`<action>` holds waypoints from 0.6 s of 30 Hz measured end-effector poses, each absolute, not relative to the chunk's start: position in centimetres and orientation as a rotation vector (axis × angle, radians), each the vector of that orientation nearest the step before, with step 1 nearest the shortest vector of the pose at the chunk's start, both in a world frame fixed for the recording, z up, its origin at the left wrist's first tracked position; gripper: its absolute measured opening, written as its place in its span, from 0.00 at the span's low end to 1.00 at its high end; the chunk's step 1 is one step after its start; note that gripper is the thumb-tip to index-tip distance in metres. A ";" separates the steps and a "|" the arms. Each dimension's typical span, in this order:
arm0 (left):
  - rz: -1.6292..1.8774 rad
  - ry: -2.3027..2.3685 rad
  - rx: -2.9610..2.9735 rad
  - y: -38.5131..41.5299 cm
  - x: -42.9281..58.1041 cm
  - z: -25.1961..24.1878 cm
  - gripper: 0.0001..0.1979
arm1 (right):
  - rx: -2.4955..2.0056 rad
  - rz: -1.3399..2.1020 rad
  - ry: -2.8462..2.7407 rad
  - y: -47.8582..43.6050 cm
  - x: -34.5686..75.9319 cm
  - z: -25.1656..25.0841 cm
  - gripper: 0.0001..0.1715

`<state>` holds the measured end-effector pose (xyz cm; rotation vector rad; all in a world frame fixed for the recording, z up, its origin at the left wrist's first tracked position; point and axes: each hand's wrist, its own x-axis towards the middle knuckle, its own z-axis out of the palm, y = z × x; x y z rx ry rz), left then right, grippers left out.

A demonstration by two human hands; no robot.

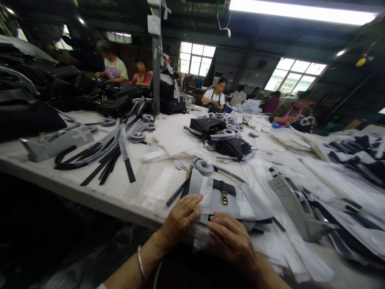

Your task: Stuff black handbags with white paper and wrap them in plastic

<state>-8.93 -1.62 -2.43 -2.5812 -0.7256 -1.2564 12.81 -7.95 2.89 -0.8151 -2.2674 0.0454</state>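
Note:
A black handbag (221, 185) lies on the table in front of me, its front covered by a grey protective sheet (218, 206) with translucent strips across it. A gold clasp (224, 197) shows in the middle. My left hand (182, 212) rests on the bag's near left corner, fingers stretched over a translucent strip (205, 196). Along the near edge, my right hand (231, 237) has its fingers bent over the handbag; its thumb is hidden. Between the hands, film hangs below the edge. Behind the bag sits a wrapped, coiled strap (203, 166).
Wrapped black straps (120, 152) spread to the left, with piled black bags (69, 86) beyond. More handbags (207, 124) stand farther back. A grey covered piece (288, 196) and white sheets (339, 176) lie right. A metal post (156, 60) rises behind; several co-workers sit around.

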 end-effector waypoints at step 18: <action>-1.170 -0.636 -2.558 -1.5 -9.2 -1.7 0.21 | -0.962 -0.050 -2.190 -9.4 8.9 -1.9 0.15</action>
